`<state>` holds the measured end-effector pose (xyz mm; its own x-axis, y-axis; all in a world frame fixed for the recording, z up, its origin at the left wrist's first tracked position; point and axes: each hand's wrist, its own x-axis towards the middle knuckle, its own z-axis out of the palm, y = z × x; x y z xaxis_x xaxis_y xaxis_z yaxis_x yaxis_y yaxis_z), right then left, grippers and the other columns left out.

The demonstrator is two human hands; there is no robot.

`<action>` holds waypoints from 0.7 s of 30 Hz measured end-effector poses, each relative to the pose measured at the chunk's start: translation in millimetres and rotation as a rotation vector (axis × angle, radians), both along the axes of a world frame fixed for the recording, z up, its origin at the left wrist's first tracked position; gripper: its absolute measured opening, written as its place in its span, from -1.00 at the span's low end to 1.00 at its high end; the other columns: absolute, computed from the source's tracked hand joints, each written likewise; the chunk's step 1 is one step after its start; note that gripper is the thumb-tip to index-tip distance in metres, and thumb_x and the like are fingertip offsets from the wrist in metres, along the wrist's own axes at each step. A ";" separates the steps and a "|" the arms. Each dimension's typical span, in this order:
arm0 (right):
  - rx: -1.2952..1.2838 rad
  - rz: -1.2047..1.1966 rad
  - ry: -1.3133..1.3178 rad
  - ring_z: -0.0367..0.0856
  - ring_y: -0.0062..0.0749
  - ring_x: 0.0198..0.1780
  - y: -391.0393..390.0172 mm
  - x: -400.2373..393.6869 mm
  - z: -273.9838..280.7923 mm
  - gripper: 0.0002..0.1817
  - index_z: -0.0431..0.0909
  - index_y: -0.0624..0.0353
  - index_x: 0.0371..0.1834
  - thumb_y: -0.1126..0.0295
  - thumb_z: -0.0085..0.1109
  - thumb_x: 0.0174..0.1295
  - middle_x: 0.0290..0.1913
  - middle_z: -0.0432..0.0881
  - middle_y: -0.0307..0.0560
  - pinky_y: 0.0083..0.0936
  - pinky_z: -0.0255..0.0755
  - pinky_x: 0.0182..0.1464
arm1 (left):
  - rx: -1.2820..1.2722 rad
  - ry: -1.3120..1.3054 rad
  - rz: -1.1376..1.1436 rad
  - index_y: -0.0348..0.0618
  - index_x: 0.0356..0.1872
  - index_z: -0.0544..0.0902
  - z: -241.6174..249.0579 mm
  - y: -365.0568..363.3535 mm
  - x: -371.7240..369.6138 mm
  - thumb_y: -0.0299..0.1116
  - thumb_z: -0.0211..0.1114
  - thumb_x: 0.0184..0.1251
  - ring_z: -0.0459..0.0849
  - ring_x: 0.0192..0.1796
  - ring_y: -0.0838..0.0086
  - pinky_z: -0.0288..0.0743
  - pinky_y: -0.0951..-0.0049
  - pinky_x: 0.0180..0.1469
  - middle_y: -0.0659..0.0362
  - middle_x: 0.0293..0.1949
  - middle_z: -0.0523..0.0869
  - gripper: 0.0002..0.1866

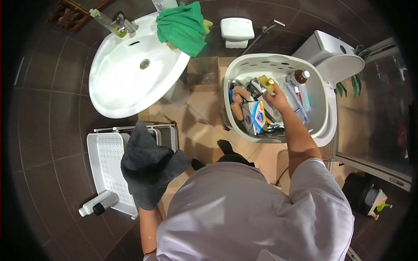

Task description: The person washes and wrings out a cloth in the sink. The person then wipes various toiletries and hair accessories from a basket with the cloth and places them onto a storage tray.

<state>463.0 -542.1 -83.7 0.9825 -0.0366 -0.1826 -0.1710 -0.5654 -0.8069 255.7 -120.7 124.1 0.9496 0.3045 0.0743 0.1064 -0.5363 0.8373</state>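
Two bottles (100, 206) lie on the near end of the white tray (109, 161). Beside it, grey cloth (148, 167) covers the left hand; from my end, I cannot tell how open it is. Farther right, my right hand (278, 100), fingers curled, grasps a yellow bottle (265, 82) inside the basket (278, 56).

Head-worn view: from my head, looking forward and steeply down past my shirt (244, 209); basket (323, 100) near, wide field, dark rounded edges.
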 end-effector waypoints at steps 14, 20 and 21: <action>0.756 -0.285 -0.110 0.56 -0.37 -0.12 2.1 -0.6 128.3 -0.65 0.34 0.18 0.05 0.48 -0.01 0.15 -0.06 0.53 -0.10 -0.48 0.48 -0.16 | -0.825 -0.157 0.011 -0.13 0.20 0.27 25.1 -15.0 24.3 -0.15 0.12 0.25 0.42 0.11 0.25 0.29 0.29 0.20 0.05 0.11 0.41 -0.47; 0.930 0.023 0.006 0.56 -0.41 -0.13 59.4 -12.8 173.7 -0.64 0.31 0.19 0.06 0.51 -0.03 0.14 -0.07 0.54 -0.08 -0.48 0.49 -0.17 | -0.787 -0.095 -0.463 -0.30 0.10 0.34 7.8 -7.5 62.3 -0.22 0.08 0.27 0.46 0.04 0.33 0.38 0.33 0.08 0.09 0.03 0.46 -0.54; 0.945 0.119 0.073 0.56 -0.42 -0.13 78.2 -14.7 176.9 -0.64 0.31 0.19 0.05 0.51 -0.03 0.14 -0.07 0.54 -0.08 -0.50 0.48 -0.17 | -0.829 -0.143 -0.630 -0.33 0.06 0.37 3.9 -12.3 80.9 -0.25 0.05 0.28 0.47 0.01 0.35 0.40 0.34 0.04 0.10 0.00 0.47 -0.59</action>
